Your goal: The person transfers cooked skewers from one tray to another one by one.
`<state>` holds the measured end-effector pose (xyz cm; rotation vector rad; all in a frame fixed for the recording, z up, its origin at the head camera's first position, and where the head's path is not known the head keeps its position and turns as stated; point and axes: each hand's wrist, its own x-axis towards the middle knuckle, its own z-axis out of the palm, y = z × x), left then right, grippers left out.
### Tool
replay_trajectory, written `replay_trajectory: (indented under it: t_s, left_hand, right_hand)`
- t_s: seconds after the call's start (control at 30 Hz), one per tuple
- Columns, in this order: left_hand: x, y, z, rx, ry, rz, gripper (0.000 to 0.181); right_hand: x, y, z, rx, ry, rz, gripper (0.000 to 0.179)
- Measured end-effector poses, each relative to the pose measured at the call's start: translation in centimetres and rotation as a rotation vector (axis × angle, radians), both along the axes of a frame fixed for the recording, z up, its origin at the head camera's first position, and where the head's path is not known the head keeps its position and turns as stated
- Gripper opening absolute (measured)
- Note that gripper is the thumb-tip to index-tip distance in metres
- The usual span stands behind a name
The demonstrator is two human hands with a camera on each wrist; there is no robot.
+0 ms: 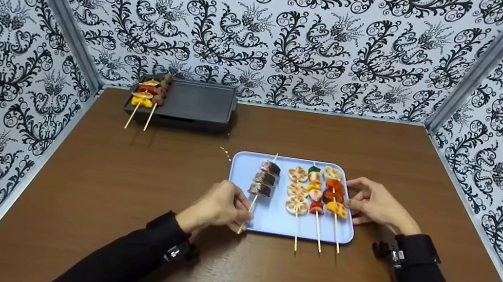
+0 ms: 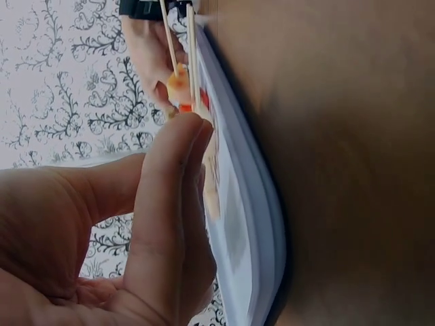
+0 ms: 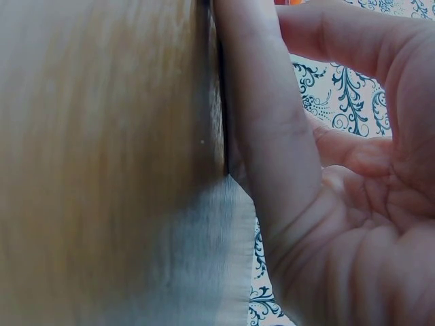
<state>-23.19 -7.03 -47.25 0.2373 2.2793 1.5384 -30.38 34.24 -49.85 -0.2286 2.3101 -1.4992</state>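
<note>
My left hand (image 1: 221, 207) pinches the bare stick end of a fish skewer (image 1: 264, 178), whose several chunks have dark skin. This skewer lies at a slant over the left part of a pale blue tray (image 1: 271, 220). At the tray's right rim, my right hand (image 1: 379, 205) grips the edge with thumb and fingers. Between the hands, on the right half of the tray, lie a lotus root skewer (image 1: 298, 189), a mixed vegetable skewer (image 1: 315, 187) and another skewer with orange and yellow pieces (image 1: 334, 197). Their sticks reach past the front rim. The left fingers (image 2: 160, 224) hide the pinched stick end in the left wrist view.
A dark grill plate (image 1: 200, 100) stands at the back left of the brown table (image 1: 142, 180). On its left side rest a vegetable skewer (image 1: 143, 91) and a meatball skewer (image 1: 161, 90), sticks pointing forward. Patterned walls (image 1: 265, 39) enclose the table's back and sides.
</note>
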Motion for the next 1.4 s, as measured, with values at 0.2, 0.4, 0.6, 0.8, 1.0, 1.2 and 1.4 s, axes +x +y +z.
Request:
replay_trajectory:
  t_s: [0.2,0.4,0.6,0.8,1.0,1.2,1.4]
  left_hand:
    - [0.3,1.0,-0.4,0.112,-0.082,0.047,0.018]
    - [0.3,2.1,-0.5,0.149,-0.100,0.082,0.019]
    - [0.4,3.2,-0.8,0.195,-0.112,0.066,0.021]
    - [0.4,4.1,-1.3,0.278,-0.149,0.097,0.023]
    - [0.3,4.9,-1.7,0.321,-0.168,0.122,0.024]
    - [0.5,5.4,-2.4,0.345,-0.199,0.120,0.026]
    - [0.7,5.7,-2.3,0.321,-0.162,0.104,0.027]
  right_hand:
    - [0.0,0.0,-0.1,-0.002,-0.003,-0.002,0.058]
    - [0.0,0.0,0.1,0.004,0.003,-0.005,0.058]
    - [0.1,-0.1,0.2,0.010,-0.002,-0.003,0.059]
    - [0.0,-0.2,0.2,0.007,-0.009,0.000,0.058]
    - [-0.1,-0.2,0.2,0.011,-0.007,-0.009,0.057]
    - [-0.1,-0.2,0.1,0.028,-0.006,-0.008,0.057]
    - [0.1,-0.1,0.2,0.024,-0.006,-0.007,0.059]
